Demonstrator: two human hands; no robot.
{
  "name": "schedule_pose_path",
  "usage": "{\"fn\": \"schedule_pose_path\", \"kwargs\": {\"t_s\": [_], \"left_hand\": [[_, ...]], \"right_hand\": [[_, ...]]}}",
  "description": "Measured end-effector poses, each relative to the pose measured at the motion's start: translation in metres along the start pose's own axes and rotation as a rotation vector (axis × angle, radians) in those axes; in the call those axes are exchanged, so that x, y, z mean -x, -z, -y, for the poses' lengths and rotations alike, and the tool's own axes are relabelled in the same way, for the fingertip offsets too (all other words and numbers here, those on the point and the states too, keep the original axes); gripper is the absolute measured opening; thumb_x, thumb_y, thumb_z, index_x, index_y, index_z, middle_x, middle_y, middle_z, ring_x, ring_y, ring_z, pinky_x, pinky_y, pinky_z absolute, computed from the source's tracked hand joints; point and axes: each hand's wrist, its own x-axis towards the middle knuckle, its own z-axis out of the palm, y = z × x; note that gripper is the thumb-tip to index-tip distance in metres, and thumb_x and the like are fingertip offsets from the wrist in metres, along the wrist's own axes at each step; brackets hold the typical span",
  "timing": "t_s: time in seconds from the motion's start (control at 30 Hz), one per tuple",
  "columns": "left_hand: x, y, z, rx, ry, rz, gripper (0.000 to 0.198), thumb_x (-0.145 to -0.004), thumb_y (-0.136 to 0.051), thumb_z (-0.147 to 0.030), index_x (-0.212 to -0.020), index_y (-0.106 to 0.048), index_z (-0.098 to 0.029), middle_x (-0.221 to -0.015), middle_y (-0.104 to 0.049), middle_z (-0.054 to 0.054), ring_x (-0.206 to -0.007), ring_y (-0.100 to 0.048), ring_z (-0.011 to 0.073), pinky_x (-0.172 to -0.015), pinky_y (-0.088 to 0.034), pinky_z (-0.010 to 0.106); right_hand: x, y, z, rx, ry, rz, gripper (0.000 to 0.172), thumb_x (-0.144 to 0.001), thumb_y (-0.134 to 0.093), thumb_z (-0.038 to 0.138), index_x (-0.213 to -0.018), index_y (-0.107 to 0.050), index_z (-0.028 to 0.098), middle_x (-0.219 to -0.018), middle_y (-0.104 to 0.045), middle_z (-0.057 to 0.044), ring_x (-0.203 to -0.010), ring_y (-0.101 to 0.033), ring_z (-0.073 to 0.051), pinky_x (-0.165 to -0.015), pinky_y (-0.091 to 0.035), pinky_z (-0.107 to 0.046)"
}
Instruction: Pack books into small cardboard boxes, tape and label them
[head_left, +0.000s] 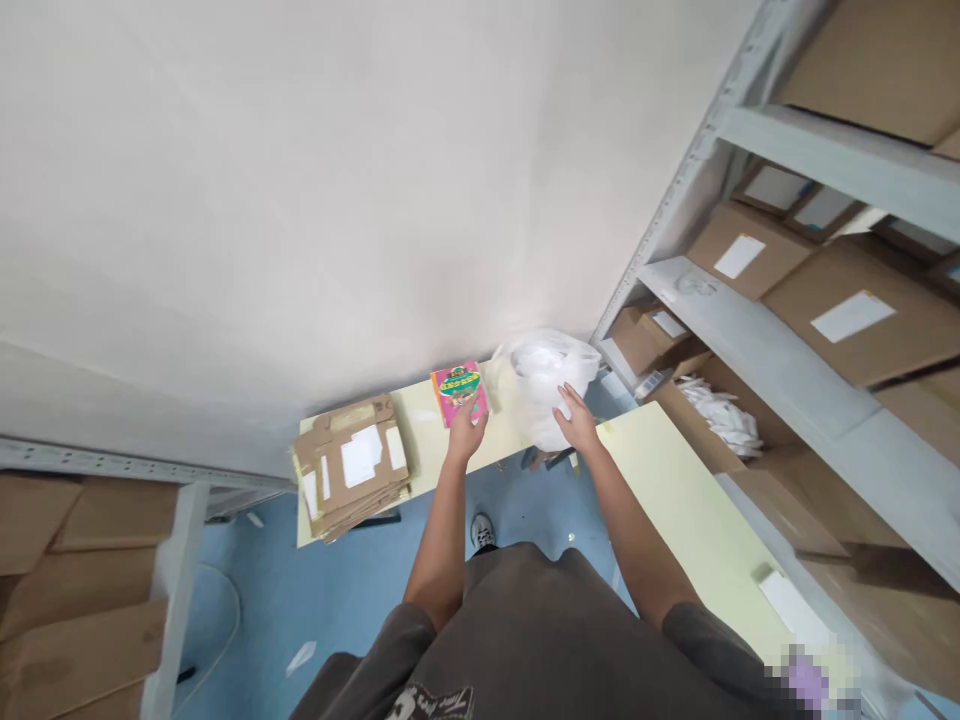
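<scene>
My left hand [468, 434] is closed on the lower edge of a small pink book [456, 385] with an orange spine and a green oval on its cover. The book is over the narrow pale yellow table [424, 455] by the wall. To its right, my right hand [576, 418] has its fingers apart against the side of a white plastic bag [541, 375]. The bag is bulky, and what it contains cannot be made out.
Flattened cardboard boxes [356, 455] are stacked at the table's left end. Another pale yellow table [675, 490] extends along the right. Shelves [780, 330] with cardboard boxes stand on the right, and more boxes [82, 570] at left. Paper scraps [301, 657] lie on the blue floor.
</scene>
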Motion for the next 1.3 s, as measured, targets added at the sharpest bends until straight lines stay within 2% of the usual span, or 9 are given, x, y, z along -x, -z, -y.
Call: {"fn": "schedule_pose_path", "kwargs": {"t_s": [0.17, 0.3, 0.43, 0.63, 0.8, 0.9, 1.03, 1.17, 1.3], "left_hand": [[-0.02, 0.068, 0.049, 0.015, 0.112, -0.096, 0.053, -0.101, -0.065, -0.046, -0.148, -0.065, -0.023, -0.154, -0.064, 0.015, -0.143, -0.06, 0.0318, -0.115, -0.054, 0.049], [-0.031, 0.089, 0.086, 0.045, 0.211, -0.142, 0.057, -0.1, -0.067, -0.047, -0.151, -0.063, -0.021, -0.158, -0.061, 0.018, -0.142, -0.06, 0.0324, -0.113, -0.055, 0.049], [-0.045, 0.072, 0.121, 0.068, 0.361, -0.146, 0.061, -0.099, -0.069, -0.046, -0.152, -0.062, -0.018, -0.159, -0.06, 0.021, -0.136, -0.065, 0.0344, -0.108, -0.057, 0.049], [-0.062, 0.028, 0.169, 0.04, 0.517, -0.098, 0.067, -0.096, -0.072, -0.045, -0.154, -0.058, -0.014, -0.156, -0.062, 0.025, -0.136, -0.067, 0.035, -0.114, -0.052, 0.049], [-0.072, 0.008, 0.201, -0.141, 0.699, 0.01, 0.065, -0.099, -0.07, -0.038, -0.156, -0.055, -0.01, -0.158, -0.059, 0.027, -0.146, -0.059, 0.0355, -0.118, -0.047, 0.043], [-0.073, 0.002, 0.212, -0.185, 0.684, 0.082, 0.046, -0.102, -0.065, -0.03, -0.145, -0.064, -0.014, -0.146, -0.069, 0.021, -0.135, -0.067, 0.0325, -0.109, -0.052, 0.037], [-0.073, 0.0, 0.22, -0.166, 0.655, 0.07, 0.034, -0.1, -0.066, -0.026, -0.132, -0.07, -0.018, -0.13, -0.076, 0.017, -0.118, -0.073, 0.0305, -0.097, -0.054, 0.036], [-0.072, 0.003, 0.229, -0.107, 0.697, -0.034, 0.038, -0.095, -0.07, -0.021, -0.133, -0.067, -0.019, -0.129, -0.077, 0.016, -0.117, -0.073, 0.03, -0.096, -0.053, 0.036], [-0.066, 0.012, 0.242, 0.042, 0.85, -0.213, 0.046, -0.086, -0.074, -0.014, -0.131, -0.065, -0.016, -0.122, -0.078, 0.017, -0.115, -0.073, 0.033, -0.098, -0.053, 0.04]], "right_hand": [[-0.06, -0.077, 0.048, 0.005, 0.06, 0.111, 0.067, -0.1, -0.058, 0.037, -0.165, -0.05, 0.025, -0.172, -0.046, -0.011, -0.161, -0.042, -0.029, -0.132, -0.038, -0.053], [-0.089, -0.125, 0.068, 0.016, 0.067, 0.236, 0.069, -0.099, -0.057, 0.034, -0.167, -0.048, 0.024, -0.175, -0.041, -0.011, -0.164, -0.036, -0.03, -0.133, -0.036, -0.053], [-0.104, -0.169, 0.063, 0.067, 0.045, 0.368, 0.07, -0.099, -0.055, 0.031, -0.168, -0.046, 0.021, -0.177, -0.036, -0.012, -0.166, -0.033, -0.029, -0.133, -0.037, -0.051], [-0.108, -0.24, 0.025, 0.037, 0.017, 0.513, 0.068, -0.096, -0.057, 0.022, -0.164, -0.05, 0.019, -0.168, -0.05, -0.015, -0.162, -0.039, -0.03, -0.13, -0.041, -0.05], [-0.1, -0.287, -0.002, 0.207, -0.072, 0.72, 0.072, -0.094, -0.059, 0.017, -0.165, -0.045, 0.012, -0.176, -0.035, -0.019, -0.166, -0.027, -0.035, -0.128, -0.041, -0.047], [-0.095, -0.302, -0.014, 0.309, -0.077, 0.758, 0.077, -0.095, -0.058, 0.017, -0.169, -0.04, 0.014, -0.181, -0.026, -0.016, -0.169, -0.017, -0.035, -0.131, -0.037, -0.047], [-0.09, -0.31, -0.023, 0.329, 0.002, 0.765, 0.076, -0.098, -0.052, 0.02, -0.172, -0.037, 0.015, -0.183, -0.023, -0.012, -0.17, -0.013, -0.033, -0.133, -0.034, -0.049], [-0.089, -0.317, -0.019, 0.319, 0.097, 0.81, 0.079, -0.097, -0.052, 0.02, -0.174, -0.033, 0.017, -0.183, -0.022, -0.011, -0.171, -0.013, -0.033, -0.133, -0.032, -0.051], [-0.094, -0.321, -0.019, 0.279, 0.12, 0.856, 0.077, -0.1, -0.051, 0.021, -0.174, -0.034, 0.025, -0.182, -0.026, -0.009, -0.17, -0.018, -0.033, -0.132, -0.032, -0.055]]}}
